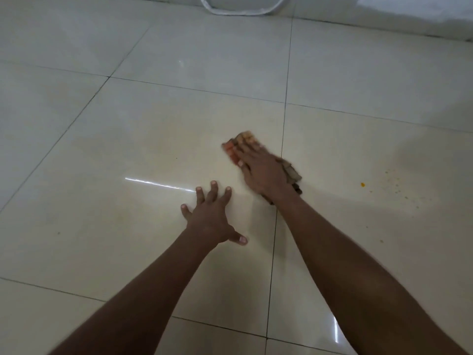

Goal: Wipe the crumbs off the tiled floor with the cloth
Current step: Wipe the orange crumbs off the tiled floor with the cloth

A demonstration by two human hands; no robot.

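My right hand [261, 170] lies flat, palm down, on a crumpled orange and brown cloth [236, 144] and presses it onto the glossy cream tiled floor [153, 139], just left of a grout line. The cloth sticks out past my fingertips and behind my wrist. My left hand [210, 219] rests on the floor nearby with its fingers spread and nothing in it. A scatter of small crumbs [391, 183], with one bright orange bit [362, 185], lies on the tile to the right of the cloth, apart from it.
A pale rounded object [240, 6] stands at the far edge of the floor, cut off by the frame's top. A wall base [384, 24] runs along the back right. A few tiny specks [58, 233] dot the left tiles.
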